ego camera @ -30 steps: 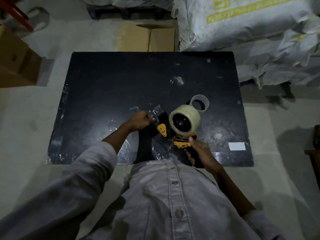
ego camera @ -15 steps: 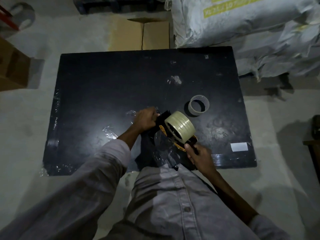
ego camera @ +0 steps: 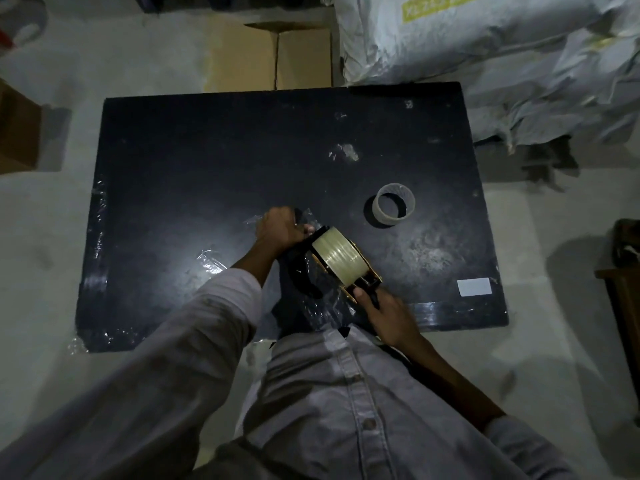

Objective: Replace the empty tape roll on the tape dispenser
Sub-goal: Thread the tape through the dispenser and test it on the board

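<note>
A black and yellow tape dispenser (ego camera: 363,278) is held over the near middle of the black table (ego camera: 207,161). A full roll of clear tape (ego camera: 337,256) sits on it, its outer band facing up. My right hand (ego camera: 388,313) grips the dispenser's handle at the near end. My left hand (ego camera: 282,228) is closed on the dispenser's far front end, where a loose strip of clear tape shows. The empty tape core (ego camera: 393,207) lies on the table to the far right of the dispenser, apart from both hands.
Crumpled clear film (ego camera: 211,259) lies on the table by my left arm, and a white label (ego camera: 474,286) sits near the right front corner. Large white sacks (ego camera: 485,46) stand behind the table on the right. Flat cardboard (ego camera: 270,57) lies behind it.
The dispenser has turned, so the roll's open side no longer faces up and its band does. Both hands keep their hold; the left hand shifted slightly farther away.
</note>
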`<action>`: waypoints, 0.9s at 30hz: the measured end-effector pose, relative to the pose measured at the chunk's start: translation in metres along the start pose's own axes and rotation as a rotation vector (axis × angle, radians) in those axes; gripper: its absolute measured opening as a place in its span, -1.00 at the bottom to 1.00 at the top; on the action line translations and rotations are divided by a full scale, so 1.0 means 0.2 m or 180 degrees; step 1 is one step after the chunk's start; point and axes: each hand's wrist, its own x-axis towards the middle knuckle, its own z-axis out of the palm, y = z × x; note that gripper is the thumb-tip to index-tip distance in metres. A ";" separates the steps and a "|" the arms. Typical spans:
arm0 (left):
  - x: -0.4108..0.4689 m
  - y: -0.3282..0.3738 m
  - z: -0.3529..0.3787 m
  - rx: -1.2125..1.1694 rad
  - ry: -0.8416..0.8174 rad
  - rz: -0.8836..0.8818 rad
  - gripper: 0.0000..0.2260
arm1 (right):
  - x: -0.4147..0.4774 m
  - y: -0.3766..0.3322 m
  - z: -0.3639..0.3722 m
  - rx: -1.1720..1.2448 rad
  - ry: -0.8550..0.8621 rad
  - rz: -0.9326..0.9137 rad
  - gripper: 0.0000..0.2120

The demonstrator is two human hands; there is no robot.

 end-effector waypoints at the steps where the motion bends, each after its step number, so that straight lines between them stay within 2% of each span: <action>1: 0.00 0.00 0.00 -0.0014 0.0013 -0.0030 -0.57 | 0.00 0.00 0.00 -0.0007 0.0006 -0.0005 -0.32; 4: 0.00 0.00 0.01 -0.0076 0.0053 -0.0146 -0.49 | 0.00 0.03 0.01 -0.0021 -0.0004 0.0015 -0.21; 7: 0.00 -0.01 0.02 -0.0071 0.0103 -0.0203 -0.37 | -0.03 0.05 0.01 -0.0015 0.0002 0.0035 -0.19; 10: -0.03 0.02 0.02 -0.0039 0.0137 -0.0175 -0.39 | -0.16 0.13 -0.01 0.0051 0.0013 0.0181 -0.10; 14: -0.06 0.05 0.00 -0.0034 0.0187 -0.0152 -0.52 | -0.37 0.32 -0.02 0.0010 0.0073 0.0344 -0.09; 17: -0.14 0.07 0.08 0.0118 0.0759 0.0430 -0.67 | -0.41 0.38 -0.01 0.0038 0.0196 0.0371 -0.14; 19: -0.25 0.07 0.19 0.0338 0.0987 0.1155 -0.59 | -0.41 0.38 0.00 0.0085 0.0256 0.0337 -0.21; 22: -0.45 0.03 0.38 0.0413 0.0426 0.1903 -0.27 | -0.42 0.37 0.02 0.0145 0.0312 0.0232 -0.30; 24: -0.57 0.00 0.48 0.0602 0.0179 0.2057 -0.27 | -0.41 0.39 0.02 0.0164 0.0385 0.0171 -0.33; 27: -0.64 -0.03 0.54 0.0998 0.0135 0.2018 -0.34 | -0.40 0.42 0.03 0.0098 0.0422 0.0105 -0.35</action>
